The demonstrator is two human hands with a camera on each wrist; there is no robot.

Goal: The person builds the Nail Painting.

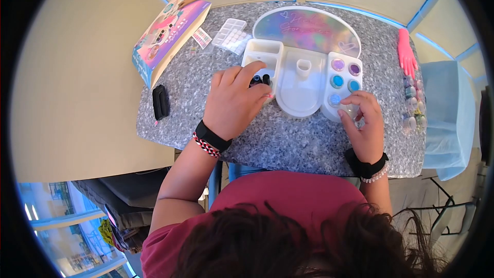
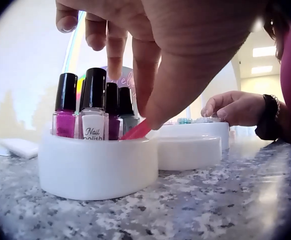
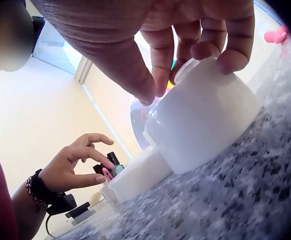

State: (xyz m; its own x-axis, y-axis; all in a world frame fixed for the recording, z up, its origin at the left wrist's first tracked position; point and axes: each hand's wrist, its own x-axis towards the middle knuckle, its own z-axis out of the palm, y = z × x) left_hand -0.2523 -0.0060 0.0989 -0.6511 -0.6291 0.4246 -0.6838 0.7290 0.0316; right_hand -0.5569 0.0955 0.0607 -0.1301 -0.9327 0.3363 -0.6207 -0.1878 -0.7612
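Note:
My left hand (image 1: 234,98) hovers over the left white compartment of the organizer, fingers spread and pointing down. Beneath it stand several black-capped nail polish bottles (image 2: 93,102), purple, white and grey-green among them. The thumb tip is right at a pink piece (image 2: 137,131) on the compartment's rim; its kind does not show. My right hand (image 1: 366,126) rests over the near end of the right holder (image 3: 210,115), fingers loosely bent. Its fingertips are at a clear pot (image 3: 186,71), partly hidden. Beside them sit glitter pots, light blue (image 1: 334,99), teal (image 1: 337,81) and purple (image 1: 338,65).
Between the two holders lies a white tray (image 1: 300,100) with a small upright ring. A patterned half-round panel (image 1: 309,30) stands behind. To the left are a nail art box (image 1: 170,36), plastic cases (image 1: 230,32) and a black object (image 1: 160,102). A pink hand form (image 1: 406,54) and small jars (image 1: 411,103) lie right.

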